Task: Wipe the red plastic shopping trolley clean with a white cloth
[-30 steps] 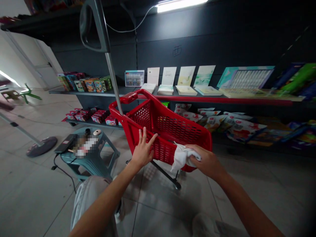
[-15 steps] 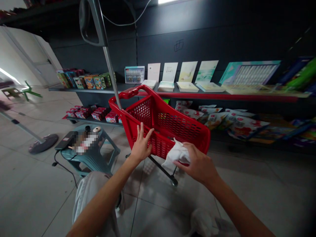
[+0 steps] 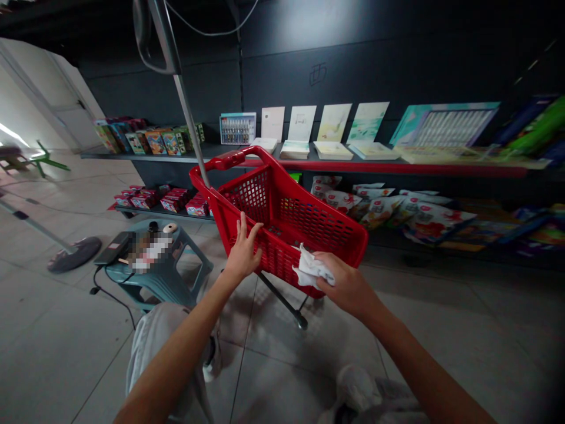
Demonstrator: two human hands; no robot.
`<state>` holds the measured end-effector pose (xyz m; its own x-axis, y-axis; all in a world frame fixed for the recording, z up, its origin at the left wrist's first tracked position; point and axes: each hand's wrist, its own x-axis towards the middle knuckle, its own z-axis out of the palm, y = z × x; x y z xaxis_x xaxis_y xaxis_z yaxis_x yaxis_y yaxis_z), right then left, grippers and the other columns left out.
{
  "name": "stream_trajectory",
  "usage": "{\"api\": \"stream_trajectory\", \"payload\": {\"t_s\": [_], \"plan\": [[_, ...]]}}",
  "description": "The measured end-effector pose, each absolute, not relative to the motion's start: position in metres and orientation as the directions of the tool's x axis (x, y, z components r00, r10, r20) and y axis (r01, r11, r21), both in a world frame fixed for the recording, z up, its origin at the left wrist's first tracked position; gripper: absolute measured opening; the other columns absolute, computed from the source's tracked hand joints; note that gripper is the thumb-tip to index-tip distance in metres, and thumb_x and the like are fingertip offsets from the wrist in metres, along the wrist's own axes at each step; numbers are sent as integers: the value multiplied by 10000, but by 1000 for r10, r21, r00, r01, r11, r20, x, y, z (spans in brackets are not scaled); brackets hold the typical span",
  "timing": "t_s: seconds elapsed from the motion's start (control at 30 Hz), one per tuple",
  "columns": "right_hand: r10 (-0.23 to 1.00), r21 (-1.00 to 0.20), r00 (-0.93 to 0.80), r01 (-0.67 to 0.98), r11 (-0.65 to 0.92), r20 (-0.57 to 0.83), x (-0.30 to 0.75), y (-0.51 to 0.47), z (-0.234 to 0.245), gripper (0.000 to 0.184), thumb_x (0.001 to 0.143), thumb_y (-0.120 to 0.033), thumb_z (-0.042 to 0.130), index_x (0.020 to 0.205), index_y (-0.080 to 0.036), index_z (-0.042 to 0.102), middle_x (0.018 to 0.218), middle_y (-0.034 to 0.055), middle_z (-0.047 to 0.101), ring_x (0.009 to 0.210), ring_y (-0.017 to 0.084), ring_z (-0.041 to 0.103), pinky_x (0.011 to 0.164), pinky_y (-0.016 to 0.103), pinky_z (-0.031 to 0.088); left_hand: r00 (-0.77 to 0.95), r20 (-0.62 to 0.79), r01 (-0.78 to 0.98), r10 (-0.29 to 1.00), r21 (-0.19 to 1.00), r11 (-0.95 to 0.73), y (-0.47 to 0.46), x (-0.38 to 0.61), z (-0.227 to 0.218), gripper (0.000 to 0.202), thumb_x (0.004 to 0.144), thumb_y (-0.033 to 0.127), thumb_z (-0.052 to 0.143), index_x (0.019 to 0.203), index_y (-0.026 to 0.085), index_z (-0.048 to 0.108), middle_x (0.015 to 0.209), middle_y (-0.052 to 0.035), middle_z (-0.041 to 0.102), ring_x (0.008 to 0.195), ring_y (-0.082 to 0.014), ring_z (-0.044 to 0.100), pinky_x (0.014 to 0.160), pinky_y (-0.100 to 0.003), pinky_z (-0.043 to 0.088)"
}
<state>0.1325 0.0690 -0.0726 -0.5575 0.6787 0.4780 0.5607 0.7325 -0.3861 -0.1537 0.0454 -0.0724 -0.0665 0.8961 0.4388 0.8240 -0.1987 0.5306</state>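
A red plastic shopping cart [image 3: 309,221] with perforated walls stands on the tiled floor in front of me. My left hand [image 3: 242,250] lies flat against its near side wall, fingers stretched upward and apart. My right hand [image 3: 346,285] is closed on a crumpled white cloth [image 3: 309,268] and presses it against the cart's lower near wall, right of the left hand. A grey pole [image 3: 188,109] rises from behind the cart's red handle [image 3: 229,159].
A teal plastic stool [image 3: 163,274] with a dark device and a cable stands left of the cart. Dark shelves [image 3: 397,168] behind hold books, boxes and packets. A round stand base [image 3: 74,253] lies at far left. My knees show at the bottom.
My right hand has moved the cloth left and down along the cart's near wall. My left hand stays flat on the cart. The view has shifted slightly.
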Motion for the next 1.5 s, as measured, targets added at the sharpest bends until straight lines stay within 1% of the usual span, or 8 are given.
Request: {"api": "stream_trajectory", "payload": {"t_s": [0.2, 0.33, 0.5, 0.87, 1.07, 1.2, 1.33, 1.5], "plan": [[675, -370, -555, 568, 735, 487, 127, 62, -79, 433, 839, -156, 558, 1270, -200, 542, 1314, 133, 661, 1223, 251, 653, 1041, 409, 547, -170, 299, 663, 939, 739, -115, 27, -111, -93, 880, 959, 302, 525, 1635, 316, -38, 1689, -70, -245, 1574, -333, 109, 1168, -509, 425], [679, -392, -539, 558, 731, 499, 123, 56, -80, 421, 840, -143, 537, 1259, -184, 551, 1312, 138, 663, 1230, 255, 651, 1041, 416, 550, -216, 262, 538, 941, 836, -109, 21, -91, -102, 877, 996, 416, 505, 1629, 305, -91, 1710, -80, -160, 1583, -286, 0, 1250, -494, 278], [678, -455, -530, 502, 735, 509, 121, 49, -76, 450, 836, -124, 513, 1279, -189, 559, 1312, 124, 672, 1241, 232, 647, 1070, 395, 533, -220, 264, 500, 939, 857, -124, 25, -93, -97, 783, 1000, 516, 483, 1633, 342, 56, 1727, -40, -90, 1565, -264, -146, 1278, -522, 149], [629, -474, -641, 429, 769, 440, 129, 40, -65, 534, 806, -97, 518, 1326, -208, 567, 1398, 117, 630, 1285, 225, 620, 1091, 395, 513, -278, 304, 512, 911, 850, -127, 40, -108, -90, 551, 992, 491, 503, 1466, 249, 359, 1695, -100, 191, 1587, -235, -90, 1290, -488, 121], [586, -442, -679, 404, 801, 441, 136, 40, -65, 573, 748, -58, 524, 1302, -198, 561, 1355, 124, 650, 1260, 235, 629, 1087, 410, 504, -308, 324, 520, 894, 845, -127, 46, -112, -89, 608, 990, 512, 487, 1512, 247, 320, 1709, -98, 149, 1590, -233, -72, 1293, -470, 88], [571, -419, -693, 404, 813, 440, 138, 39, -65, 550, 757, -65, 524, 1293, -182, 548, 1355, 138, 641, 1243, 250, 626, 1063, 427, 509, -283, 365, 573, 887, 806, -148, 35, -97, -88, 658, 975, 510, 519, 1547, 274, 295, 1727, -75, -81, 1591, -267, -54, 1292, -478, 102], [582, -431, -681, 408, 805, 443, 135, 38, -62, 484, 784, -90, 507, 1257, -179, 551, 1308, 137, 649, 1176, 257, 636, 1025, 429, 513, -179, 353, 608, 918, 773, -179, 23, -77, -87, 394, 986, 467, 502, 1312, 249, 541, 1725, -9, -102, 1595, -276, -4, 1296, -466, 145], [618, -465, -685, 433, 772, 387, 131, 39, -60, 418, 822, -118, 485, 1227, -187, 560, 1186, 109, 676, 1038, 238, 647, 947, 391, 512, -197, 363, 622, 911, 764, -170, 21, -69, -84, 366, 946, 500, 569, 1181, 221, 538, 1721, -37, -51, 1595, -288, -47, 1290, -485, 167]]}}
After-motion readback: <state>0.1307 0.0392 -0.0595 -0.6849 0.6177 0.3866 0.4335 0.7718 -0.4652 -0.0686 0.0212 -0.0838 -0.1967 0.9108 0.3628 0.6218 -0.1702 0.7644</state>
